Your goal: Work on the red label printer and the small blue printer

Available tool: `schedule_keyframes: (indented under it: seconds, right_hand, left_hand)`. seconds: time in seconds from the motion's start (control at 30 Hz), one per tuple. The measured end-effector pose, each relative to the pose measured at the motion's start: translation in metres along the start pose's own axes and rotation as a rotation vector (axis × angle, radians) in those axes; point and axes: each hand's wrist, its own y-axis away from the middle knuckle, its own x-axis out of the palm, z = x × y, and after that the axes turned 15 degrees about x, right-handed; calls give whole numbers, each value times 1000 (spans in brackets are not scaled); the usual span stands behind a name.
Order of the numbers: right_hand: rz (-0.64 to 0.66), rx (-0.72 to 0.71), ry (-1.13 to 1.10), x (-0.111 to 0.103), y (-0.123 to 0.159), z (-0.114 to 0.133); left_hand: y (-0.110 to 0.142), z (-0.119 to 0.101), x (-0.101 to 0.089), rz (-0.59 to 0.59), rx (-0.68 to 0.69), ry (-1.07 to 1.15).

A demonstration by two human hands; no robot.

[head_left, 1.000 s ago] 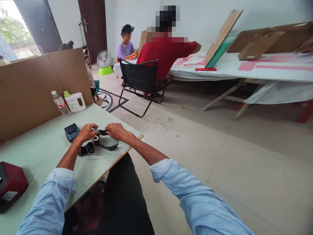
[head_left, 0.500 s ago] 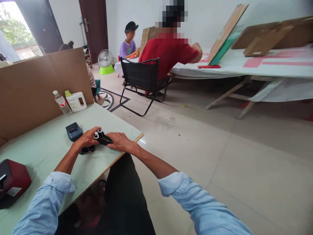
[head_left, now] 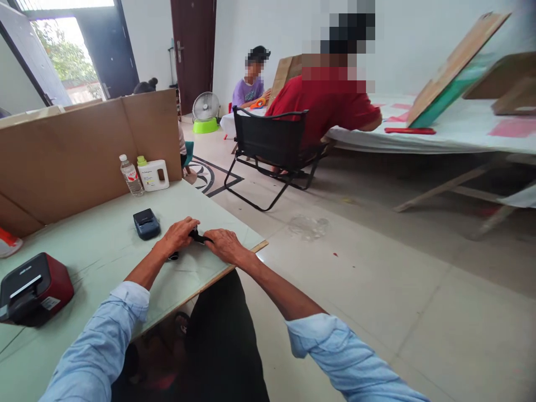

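Both my hands rest on the pale green table (head_left: 84,251) near its right edge, pressed onto a black part with metal bushings (head_left: 196,236). My left hand (head_left: 178,235) is curled over the part's left end and hides most of it. My right hand (head_left: 224,245) covers its right end with the fingers closed. Only a small black piece shows between the hands, and another bit peeks out under my left wrist.
A small dark blue device (head_left: 146,224) lies just beyond my left hand. A water bottle (head_left: 131,176) and a white jug (head_left: 154,173) stand by a cardboard screen (head_left: 75,156). A red and black machine (head_left: 33,289) sits at the left. Other people sit at a far table beyond a black chair (head_left: 272,151).
My hands have lowered the black part flat onto the table and closed over it, hiding the bushings. The camera has turned left, so everything sits further right in view.
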Motion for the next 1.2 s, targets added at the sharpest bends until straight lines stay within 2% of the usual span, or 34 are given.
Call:
schedule_keyframes:
  seconds: [0.17, 0.27, 0.33, 0.43, 0.47, 0.53, 0.6, 0.63, 0.7, 0.77, 0.83, 0.9, 0.97, 1.07, 1.13, 1.2]
  right_hand:
    - [-4, 22, 16, 0, -4, -5]
    - [4, 16, 25, 0, -3, -10]
    - [6, 12, 24, 0, -1, -13]
    - [9, 13, 28, -1, 2, -12]
    - [11, 13, 33, -2, 2, -12]
    - [11, 16, 51, -4, 2, -10]
    - [-1, 26, 68, -7, 0, -10]
    - [-6, 34, 77, -8, -1, -10]
    - [-5, 39, 90, -10, -3, -13]
    - [-23, 13, 96, -10, -3, -16]
    - [-109, -41, 97, -10, 0, -14]
    - [-246, -120, 73, -6, 7, -3]
    - [-350, -232, 27, 3, 16, 18]
    - [-339, -445, -18, 24, 27, 59]
    - [-284, -470, -4, 39, 29, 79]
    - [-226, -434, 37, 51, 27, 88]
  left_hand:
    - [-1, -3, 2, 42, -46, -44]
    - [4, -3, 0, 30, -50, -19]
    - [11, 1, -7, -24, -34, 22]
    - [30, 14, -27, -200, -75, 19]
    - [39, 20, -35, -271, -155, -18]
    - [56, 29, -51, -368, -450, -115]
    - [72, 36, -62, -343, -757, -133]
    - [78, 37, -64, -304, -854, -107]
    - [84, 37, -63, -229, -927, -35]
    - [85, 34, -58, -197, -914, 1]
    - [85, 31, -53, -189, -898, 2]
    - [89, 27, -50, -192, -889, 2]
    - [99, 22, -46, -207, -869, -8]
    - [118, 8, -35, -204, -768, -23]
    - [128, -5, -23, -159, -666, 14]
    - [131, -18, -11, -88, -568, 51]
